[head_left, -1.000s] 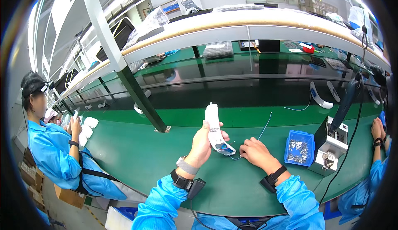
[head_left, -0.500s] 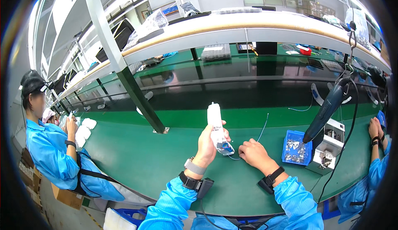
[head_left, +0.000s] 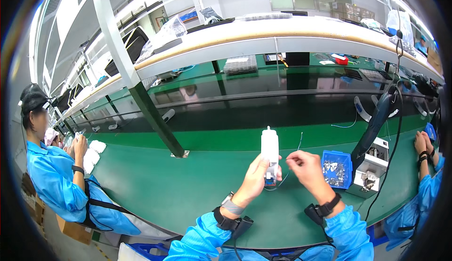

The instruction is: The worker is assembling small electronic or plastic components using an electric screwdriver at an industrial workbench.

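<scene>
My left hand (head_left: 256, 175) is wrapped around a long white plastic housing (head_left: 270, 145), held upright with a small nub at its top. Bits of blue and red show at the housing's lower end. A thin blue wire (head_left: 285, 178) curves from that end toward my right hand (head_left: 307, 168), and its far tip shows above the fingers. The fingertips of my right hand are pinched together just right of the housing. Whether they hold the wire or some small part cannot be made out. Right of this hand is a blue tray (head_left: 350, 170) of small metal parts.
A dark handheld power tool (head_left: 376, 120) hangs from a hook above a metal fixture (head_left: 369, 178). Left, a metal post (head_left: 155, 120) meets the green bench (head_left: 188, 185). A co-worker (head_left: 52, 171) sits left beside white parts (head_left: 94, 152); another person's hands (head_left: 423, 143) show at right.
My left hand has moved right with the housing and turned it, hiding most of the wiring end. My right hand has lifted and shifted slightly right, its fingertips now pinched.
</scene>
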{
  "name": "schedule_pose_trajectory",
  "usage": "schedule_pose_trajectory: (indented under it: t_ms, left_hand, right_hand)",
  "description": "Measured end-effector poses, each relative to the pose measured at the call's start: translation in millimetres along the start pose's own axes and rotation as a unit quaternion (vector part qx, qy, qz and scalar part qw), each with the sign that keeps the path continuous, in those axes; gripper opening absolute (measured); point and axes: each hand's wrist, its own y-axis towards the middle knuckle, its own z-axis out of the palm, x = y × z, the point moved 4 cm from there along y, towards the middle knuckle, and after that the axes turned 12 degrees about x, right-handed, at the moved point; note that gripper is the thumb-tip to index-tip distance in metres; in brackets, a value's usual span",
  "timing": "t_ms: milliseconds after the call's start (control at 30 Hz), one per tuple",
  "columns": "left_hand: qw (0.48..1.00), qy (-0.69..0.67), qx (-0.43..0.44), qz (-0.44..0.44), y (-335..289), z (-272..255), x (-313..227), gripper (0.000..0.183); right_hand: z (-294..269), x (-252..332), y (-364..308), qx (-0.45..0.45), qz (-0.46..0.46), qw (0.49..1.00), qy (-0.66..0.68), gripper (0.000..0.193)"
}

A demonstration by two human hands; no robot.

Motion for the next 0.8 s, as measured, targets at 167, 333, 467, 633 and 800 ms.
schedule_pose_trajectory:
  t_ms: [167, 333, 467, 633, 800]
  left_hand:
    - [0.994, -0.093, 0.056, -0.025, 7, 49, 3, 0.045]
    - [0.988, -0.108, 0.104, -0.024, 7, 92, 11, 0.039]
    - [0.975, -0.173, 0.117, -0.073, 7, 100, 24, 0.039]
    - [0.981, -0.154, 0.075, -0.094, 5, 98, 27, 0.042]
    - [0.989, -0.128, 0.032, -0.07, 7, 95, 28, 0.049]
  right_hand:
    - [-56, 56, -23, -0.063, -0.074, 0.995, -0.019, 0.012]
    - [-91, 85, -52, -0.12, -0.142, 0.975, -0.122, 0.017]
    - [-85, 75, -71, -0.12, -0.112, 0.979, -0.118, 0.017]
    - [-73, 79, -69, -0.102, -0.201, 0.946, -0.233, 0.019]
    - [-67, 75, -66, -0.095, -0.218, 0.936, -0.26, 0.02]
